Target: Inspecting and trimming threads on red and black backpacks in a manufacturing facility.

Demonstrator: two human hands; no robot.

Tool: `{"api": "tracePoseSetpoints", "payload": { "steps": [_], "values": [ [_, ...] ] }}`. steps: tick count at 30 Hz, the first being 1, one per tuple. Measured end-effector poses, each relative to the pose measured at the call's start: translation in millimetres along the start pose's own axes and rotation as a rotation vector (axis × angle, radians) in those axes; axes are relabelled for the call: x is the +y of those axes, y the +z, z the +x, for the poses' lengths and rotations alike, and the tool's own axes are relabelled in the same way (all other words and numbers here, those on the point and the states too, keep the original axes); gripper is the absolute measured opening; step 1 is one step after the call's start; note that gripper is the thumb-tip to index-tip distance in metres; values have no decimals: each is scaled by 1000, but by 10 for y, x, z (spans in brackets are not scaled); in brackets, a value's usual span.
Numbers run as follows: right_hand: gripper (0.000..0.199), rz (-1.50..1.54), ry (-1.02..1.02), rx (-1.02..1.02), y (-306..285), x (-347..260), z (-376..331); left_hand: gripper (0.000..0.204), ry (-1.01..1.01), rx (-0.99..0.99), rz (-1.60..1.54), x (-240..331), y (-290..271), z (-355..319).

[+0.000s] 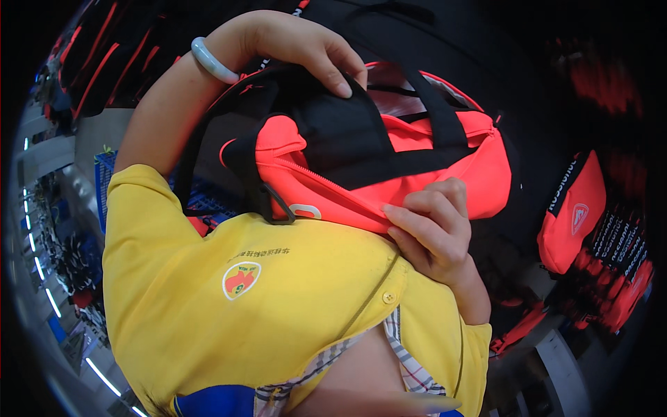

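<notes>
One coral-and-black duffel bag (484,177)
Our left hand (313,55) clasps its black fabric (340,128); our right hand (436,226) pinches the zippered edge (326,182).

Black work surface (528,97), outer edges lost in dark. Over it, 1 open red-and-black bag (490,174); contact underneath hidden. Right side: 1 red piece with black band (578,215); beyond, several blurred red-and-black pieces (618,236), support unclear.

A black flap (333,128) hides some fingertips of the left hand (295,42) and part of the red bag's (490,174) interior; toward the dark surface's (535,128) right edge, red goods (629,299) blur.
</notes>
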State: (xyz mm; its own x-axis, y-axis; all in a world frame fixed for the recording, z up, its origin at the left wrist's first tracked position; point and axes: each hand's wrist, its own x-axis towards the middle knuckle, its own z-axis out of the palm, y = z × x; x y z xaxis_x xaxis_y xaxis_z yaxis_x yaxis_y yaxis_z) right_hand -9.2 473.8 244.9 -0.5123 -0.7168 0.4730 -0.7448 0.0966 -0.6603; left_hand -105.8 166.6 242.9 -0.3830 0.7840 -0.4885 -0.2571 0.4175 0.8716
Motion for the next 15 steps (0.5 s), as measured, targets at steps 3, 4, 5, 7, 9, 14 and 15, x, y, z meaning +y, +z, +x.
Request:
{"api": "tracePoseSetpoints", "payload": {
  "steps": [3,4,5,7,9,14,15],
  "values": [
    [30,-11,-4,-28,-29,11,-49,27,-44,15,38,76,-74,-13],
    [29,-15,-4,-43,-25,10,-55,27,-66,44,58,112,-76,-36],
    [29,-17,-9,-42,-15,10,-56,27,-38,34,40,155,-76,-73],
    [31,-26,39,-58,7,-14,-49,31,-10,187,96,249,-33,-180],
    [32,-34,62,-60,26,-41,-32,35,3,344,339,328,70,-313],
    [37,-41,114,-81,31,-8,10,35,91,671,640,449,196,-581],
    [37,-40,108,-81,23,11,12,34,72,709,622,449,208,-596]
  ]
}}
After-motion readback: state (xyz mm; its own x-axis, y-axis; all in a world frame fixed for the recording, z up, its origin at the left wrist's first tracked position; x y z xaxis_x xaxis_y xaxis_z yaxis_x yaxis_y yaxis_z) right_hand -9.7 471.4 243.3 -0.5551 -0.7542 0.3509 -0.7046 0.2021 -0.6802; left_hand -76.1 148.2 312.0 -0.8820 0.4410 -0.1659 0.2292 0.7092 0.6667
